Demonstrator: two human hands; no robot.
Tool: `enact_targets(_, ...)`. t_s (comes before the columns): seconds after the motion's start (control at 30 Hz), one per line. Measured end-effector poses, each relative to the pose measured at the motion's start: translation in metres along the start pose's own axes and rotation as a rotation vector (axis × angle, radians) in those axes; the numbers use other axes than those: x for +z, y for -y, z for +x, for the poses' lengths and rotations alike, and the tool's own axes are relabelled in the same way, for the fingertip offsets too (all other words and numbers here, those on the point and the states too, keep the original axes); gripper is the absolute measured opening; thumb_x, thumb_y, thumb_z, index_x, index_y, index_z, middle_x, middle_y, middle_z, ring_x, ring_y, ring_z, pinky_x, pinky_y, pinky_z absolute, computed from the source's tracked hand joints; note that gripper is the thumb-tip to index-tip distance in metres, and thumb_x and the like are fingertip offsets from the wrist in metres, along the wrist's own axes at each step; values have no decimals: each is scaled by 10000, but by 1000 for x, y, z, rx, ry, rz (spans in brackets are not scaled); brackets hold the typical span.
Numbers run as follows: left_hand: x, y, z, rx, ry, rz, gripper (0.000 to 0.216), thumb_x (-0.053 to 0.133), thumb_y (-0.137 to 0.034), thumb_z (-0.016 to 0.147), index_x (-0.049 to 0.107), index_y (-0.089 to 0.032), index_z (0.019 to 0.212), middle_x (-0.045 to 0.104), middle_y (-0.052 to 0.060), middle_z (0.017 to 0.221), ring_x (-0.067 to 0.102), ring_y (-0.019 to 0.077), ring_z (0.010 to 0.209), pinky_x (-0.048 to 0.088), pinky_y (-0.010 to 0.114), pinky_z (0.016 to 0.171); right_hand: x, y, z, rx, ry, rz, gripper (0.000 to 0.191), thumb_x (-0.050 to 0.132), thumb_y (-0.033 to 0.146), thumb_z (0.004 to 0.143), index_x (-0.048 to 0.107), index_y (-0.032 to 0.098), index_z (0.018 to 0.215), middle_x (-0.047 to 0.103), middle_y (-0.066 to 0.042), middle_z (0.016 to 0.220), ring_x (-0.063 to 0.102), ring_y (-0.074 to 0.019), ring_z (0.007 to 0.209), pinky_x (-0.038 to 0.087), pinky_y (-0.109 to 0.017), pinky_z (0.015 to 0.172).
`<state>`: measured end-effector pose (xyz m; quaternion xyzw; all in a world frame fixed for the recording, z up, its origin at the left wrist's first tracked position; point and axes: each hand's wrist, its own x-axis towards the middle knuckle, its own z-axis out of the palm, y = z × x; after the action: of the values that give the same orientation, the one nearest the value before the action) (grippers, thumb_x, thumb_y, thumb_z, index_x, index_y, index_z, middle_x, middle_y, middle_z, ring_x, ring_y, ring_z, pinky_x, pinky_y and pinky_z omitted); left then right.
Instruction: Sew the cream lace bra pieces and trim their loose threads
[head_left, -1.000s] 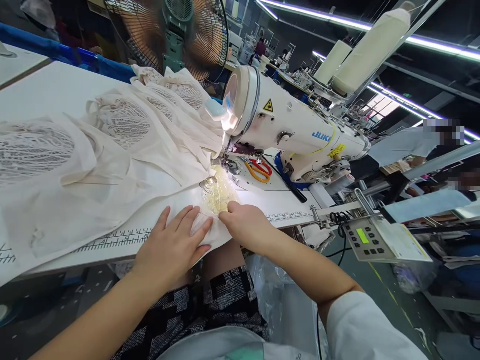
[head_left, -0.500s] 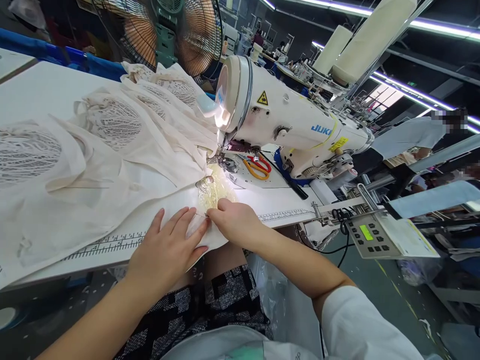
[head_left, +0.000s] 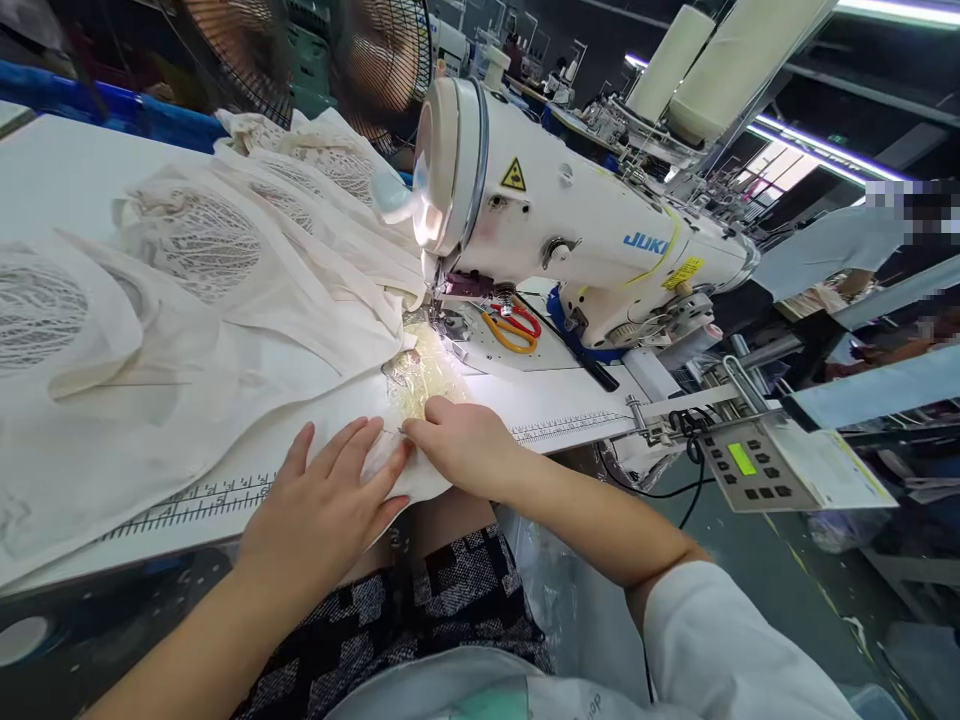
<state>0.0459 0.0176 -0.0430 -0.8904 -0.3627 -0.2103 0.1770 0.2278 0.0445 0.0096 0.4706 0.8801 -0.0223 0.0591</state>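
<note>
- Two bare hands meet on the near edge of the cream fabric [head_left: 322, 385]. The left hand [head_left: 322, 505] lies flat with fingers spread, pressing the cloth down. The right hand [head_left: 465, 445] is curled, and its fingertips appear to nip a small fold right where the left fingertips end.
- That fabric lies on the white sewing table [head_left: 547, 395]. Its hem hangs a little over the front edge above the person's lap, and its far end runs up to the presser foot [head_left: 439, 318].
- To my eye it is thin, limp woven cloth: light, quick to crease and slide, and with no stiffness of its own. I would hold it by the edge, a flat palm anchoring it and a pinch close to the seam line.
- Just beyond the right knuckles sits a yellowish lace patch [head_left: 424, 375], lit by the machine lamp. It looks open-worked and likely to snag.
- Over it stands the JUKI sewing machine [head_left: 570, 240], with orange-handled scissors [head_left: 514, 328] resting on its bed.
- No bin or tray shows on the table. Clear plastic, perhaps a bag [head_left: 555, 600], hangs below the table edge by the knee, and I cannot tell what is in it.
- Off to the left lies an overlapping pile of cut pieces [head_left: 195, 240] with lace ovals. To the right is a control panel [head_left: 750, 465].
</note>
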Motion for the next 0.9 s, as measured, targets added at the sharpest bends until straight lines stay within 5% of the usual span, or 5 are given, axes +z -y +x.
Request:
enact_targets(0.37, -4, -1, 6, 6, -35, 34, 312, 456, -311, 898, 650, -163, 1093, 622, 230, 1131, 595, 369, 1037, 405, 615, 882, -17, -14, -32, 99, 117, -43, 203, 433, 174, 875, 618, 176, 959, 575, -61, 871, 459, -145, 559, 191, -275, 466)
enact_targets(0.63, -4, -25, 21, 88, -79, -8, 410, 460, -285, 880, 644, 59, 1008, 655, 238, 951, 598, 313, 919, 478, 395, 823, -9, -15, -23, 132, -26, 135, 234, 416, 242, 919, 616, 180, 1023, 589, -55, 896, 514, -155, 701, 246, -257, 511)
enact_targets(0.9, -1, -40, 16, -16, -54, 11, 383, 532, -349, 849, 658, -96, 1107, 615, 231, 1040, 569, 333, 999, 455, 416, 866, 11, -17, -11, 30, -109, 152, 200, 443, 240, 879, 611, 205, 982, 536, -16, 807, 429, -138, 642, 194, -249, 494)
